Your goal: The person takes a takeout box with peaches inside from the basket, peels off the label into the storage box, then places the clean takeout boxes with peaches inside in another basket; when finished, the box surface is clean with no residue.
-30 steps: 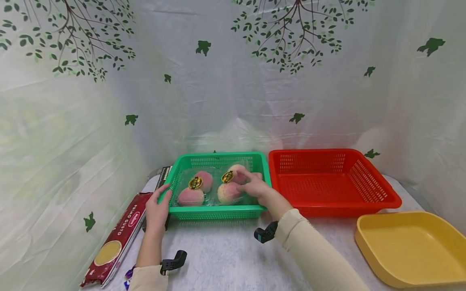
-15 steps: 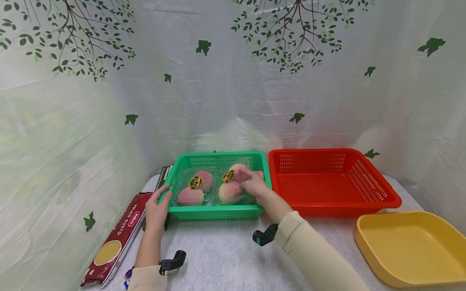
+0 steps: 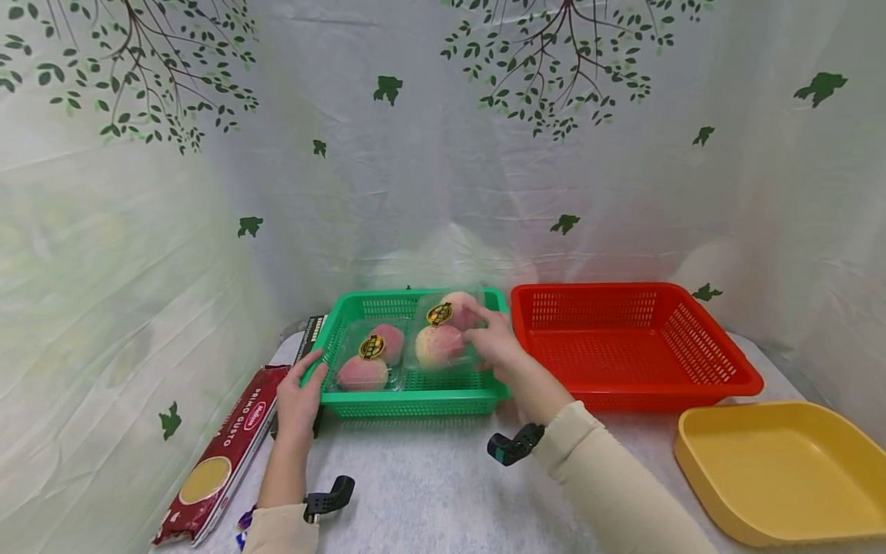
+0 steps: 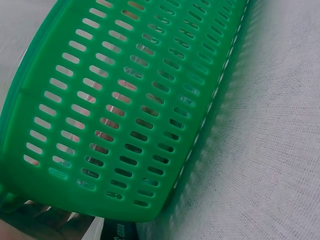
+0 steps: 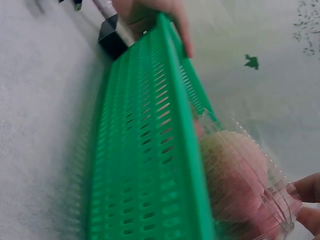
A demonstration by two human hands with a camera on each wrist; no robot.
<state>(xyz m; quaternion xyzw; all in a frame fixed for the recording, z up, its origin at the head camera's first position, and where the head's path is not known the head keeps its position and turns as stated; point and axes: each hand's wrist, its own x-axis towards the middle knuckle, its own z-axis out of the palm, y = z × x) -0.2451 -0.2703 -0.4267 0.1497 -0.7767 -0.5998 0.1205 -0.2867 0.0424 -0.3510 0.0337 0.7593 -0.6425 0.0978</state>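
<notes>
My left hand [image 3: 299, 400] grips the left rim of the green basket [image 3: 415, 397]; in the left wrist view, its fingers [image 4: 60, 222] show at the basket's corner. With my right hand [image 3: 500, 346] I pinch the right side of a clear plastic pack of peaches [image 3: 438, 346], which has a round black-and-gold sticker. In the right wrist view this pack [image 5: 235, 175] rises above the basket's rim, thumb and fingertips on its edge. Another pack of peaches [image 3: 363, 373] with the same sticker lies in the left half of the basket.
A red basket [image 3: 609, 346] stands just right of the green one. In front of it is a yellow tray [image 3: 782, 477]. At left lie a dark red packet [image 3: 224, 454], a black printed item [image 3: 309, 338] and a small purple wrapper [image 3: 244, 523]. A printed curtain [image 3: 443, 192] hangs behind.
My right hand has lifted its pack of peaches up and away toward the back of the basket. The left hand and the other pack have stayed in place.
</notes>
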